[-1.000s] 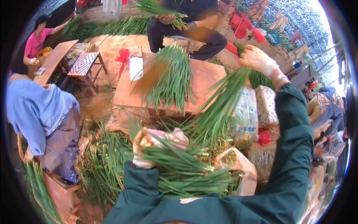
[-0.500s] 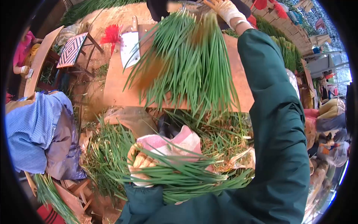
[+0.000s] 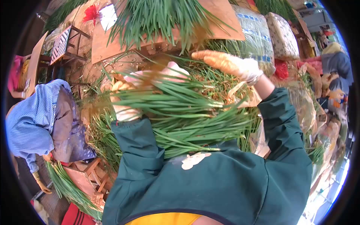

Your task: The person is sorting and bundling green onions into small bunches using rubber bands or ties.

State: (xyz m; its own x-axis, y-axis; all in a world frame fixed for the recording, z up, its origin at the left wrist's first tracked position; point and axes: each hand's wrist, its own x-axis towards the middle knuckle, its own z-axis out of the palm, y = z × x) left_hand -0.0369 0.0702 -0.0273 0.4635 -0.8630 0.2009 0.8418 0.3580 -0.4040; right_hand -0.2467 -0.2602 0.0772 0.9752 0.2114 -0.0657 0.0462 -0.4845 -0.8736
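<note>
My left hand (image 3: 126,112), in a white and orange glove, is closed on a bunch of green chives (image 3: 183,96), whose leaves partly cover the fingers. The pale cut ends of the bunch point right. More chives (image 3: 202,129) lie across my lap below it. My right hand (image 3: 225,64), gloved alike, is stretched out flat above the stalk ends, just in front of the table, holding nothing. Ahead, a large spread of chives (image 3: 157,22) covers much of the wooden table (image 3: 99,47). A pink and white cloth (image 3: 174,70) shows behind the held bunch.
A cleaver blade (image 3: 108,17) and a red bunch of strips (image 3: 91,14) lie at the table's left. A patterned stool (image 3: 60,45) stands further left. Someone in a blue checked shirt (image 3: 32,120) bends nearby. Plastic-wrapped bundles (image 3: 255,39) stand right; loose leaves litter the ground.
My right hand has come back from the table's far end towards my body. My view has tilted down. The left hand still holds the chives.
</note>
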